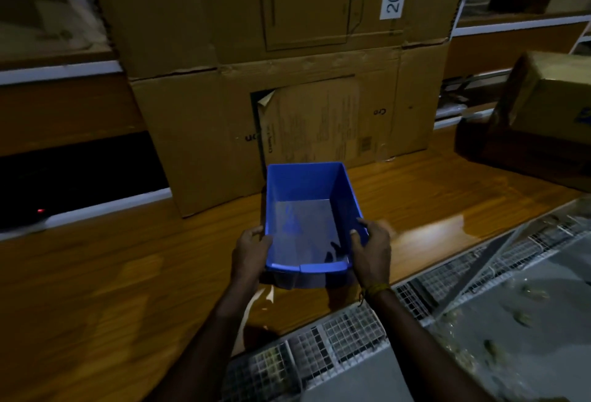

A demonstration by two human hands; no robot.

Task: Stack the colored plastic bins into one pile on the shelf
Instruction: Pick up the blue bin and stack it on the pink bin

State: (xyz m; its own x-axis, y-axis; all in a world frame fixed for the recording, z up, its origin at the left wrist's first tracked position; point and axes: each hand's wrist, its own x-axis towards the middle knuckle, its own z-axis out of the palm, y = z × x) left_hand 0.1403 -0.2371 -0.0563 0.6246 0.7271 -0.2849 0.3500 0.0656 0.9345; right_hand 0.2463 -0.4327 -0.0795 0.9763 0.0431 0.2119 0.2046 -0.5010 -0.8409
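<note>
A blue plastic bin (307, 209) sits open side up, empty, in the middle of the view over the wooden shelf surface (128, 273). My left hand (251, 249) grips its left rim near the front corner. My right hand (371, 248) grips the right rim, thumb inside the wall. A second, darker bin bottom seems to show just under the blue one at the front; I cannot tell whether the blue bin rests on the wood or is held above it. No other coloured bin is in view.
Two large stacked cardboard boxes (287, 59) stand right behind the bin, the upper one labelled 2014. Another box (543, 104) sits at the right on a dark base. A wire mesh panel (351, 344) runs along the shelf's near right edge. The light is dim.
</note>
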